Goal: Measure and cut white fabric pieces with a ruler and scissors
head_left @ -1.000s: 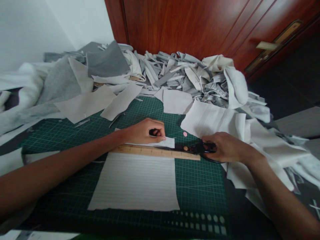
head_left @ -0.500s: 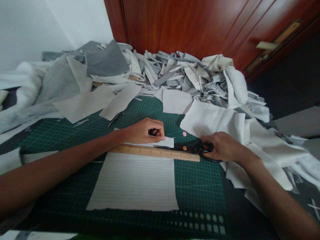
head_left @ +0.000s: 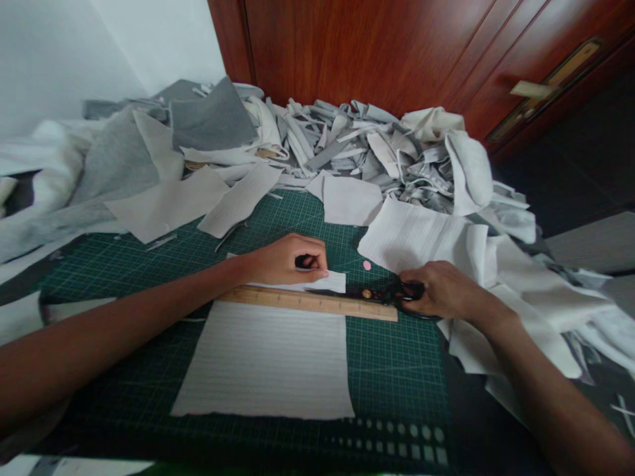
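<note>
My right hand [head_left: 441, 291] is closed round the handles of black scissors [head_left: 381, 294]. Their blades point left and meet the right part of a narrow strip of white fabric [head_left: 335, 282]. My left hand [head_left: 297, 261] is closed in a pinch at that strip, thumb against fingertips. Just below the blades lies a wooden ruler [head_left: 307, 302], crossing a larger ribbed white fabric piece [head_left: 272, 363] that spreads toward me. Whether the strip and this piece are joined under the ruler is hidden.
A green cutting mat [head_left: 397, 370] lies under the work, with a small pink disc [head_left: 367, 265] on it. Ribbed white fabric [head_left: 417, 231] lies beyond my right hand. Grey and white scraps [head_left: 342, 142] are heaped along the back, before a wooden door [head_left: 357, 53].
</note>
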Demonstrator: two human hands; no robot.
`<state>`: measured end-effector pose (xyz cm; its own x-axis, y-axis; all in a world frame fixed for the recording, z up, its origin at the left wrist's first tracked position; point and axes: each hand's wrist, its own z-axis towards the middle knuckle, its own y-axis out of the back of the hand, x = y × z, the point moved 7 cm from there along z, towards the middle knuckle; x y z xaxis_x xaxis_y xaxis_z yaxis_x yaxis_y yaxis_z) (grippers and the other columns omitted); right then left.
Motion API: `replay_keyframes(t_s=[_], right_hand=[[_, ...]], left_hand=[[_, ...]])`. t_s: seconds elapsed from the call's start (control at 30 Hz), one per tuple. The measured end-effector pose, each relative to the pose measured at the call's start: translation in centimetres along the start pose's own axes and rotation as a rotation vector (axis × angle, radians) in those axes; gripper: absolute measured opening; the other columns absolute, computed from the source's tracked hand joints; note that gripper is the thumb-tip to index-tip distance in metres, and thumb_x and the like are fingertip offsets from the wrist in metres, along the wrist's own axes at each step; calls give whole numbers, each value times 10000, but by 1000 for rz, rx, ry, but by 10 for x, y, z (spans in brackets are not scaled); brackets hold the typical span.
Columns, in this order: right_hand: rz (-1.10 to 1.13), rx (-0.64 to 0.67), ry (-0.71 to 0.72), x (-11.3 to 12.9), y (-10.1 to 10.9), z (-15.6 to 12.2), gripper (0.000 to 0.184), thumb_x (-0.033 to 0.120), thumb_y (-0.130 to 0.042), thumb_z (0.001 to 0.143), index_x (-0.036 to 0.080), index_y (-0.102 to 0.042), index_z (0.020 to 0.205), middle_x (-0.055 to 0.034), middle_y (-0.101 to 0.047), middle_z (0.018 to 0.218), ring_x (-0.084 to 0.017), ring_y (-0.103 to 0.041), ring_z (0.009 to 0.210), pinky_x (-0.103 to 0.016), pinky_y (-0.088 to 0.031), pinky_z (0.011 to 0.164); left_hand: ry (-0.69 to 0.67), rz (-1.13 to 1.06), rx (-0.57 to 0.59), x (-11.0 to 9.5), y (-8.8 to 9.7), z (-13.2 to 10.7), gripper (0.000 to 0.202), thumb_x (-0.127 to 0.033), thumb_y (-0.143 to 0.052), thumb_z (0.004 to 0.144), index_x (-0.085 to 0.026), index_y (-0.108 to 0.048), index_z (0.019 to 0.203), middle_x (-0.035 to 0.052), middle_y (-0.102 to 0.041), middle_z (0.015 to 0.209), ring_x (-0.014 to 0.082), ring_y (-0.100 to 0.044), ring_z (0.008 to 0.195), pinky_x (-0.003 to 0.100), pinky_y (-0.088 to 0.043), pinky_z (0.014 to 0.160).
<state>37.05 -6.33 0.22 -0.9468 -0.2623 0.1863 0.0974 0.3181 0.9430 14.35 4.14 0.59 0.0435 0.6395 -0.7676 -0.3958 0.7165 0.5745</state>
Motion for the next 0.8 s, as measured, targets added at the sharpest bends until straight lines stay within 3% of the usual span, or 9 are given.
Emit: replay_keyframes(t_s=[0.8], right_hand=[[-100, -12, 39, -1, -2, 1, 177, 331, -656, 860, 217, -694, 730, -18, -713, 622, -156, -656, 577, -287, -290, 566]], left_hand=[[-38, 4, 6, 0, 0, 0, 159, -255, -690, 972, -152, -715, 854, 3, -628, 801, 98, -551, 688, 225, -431, 657]])
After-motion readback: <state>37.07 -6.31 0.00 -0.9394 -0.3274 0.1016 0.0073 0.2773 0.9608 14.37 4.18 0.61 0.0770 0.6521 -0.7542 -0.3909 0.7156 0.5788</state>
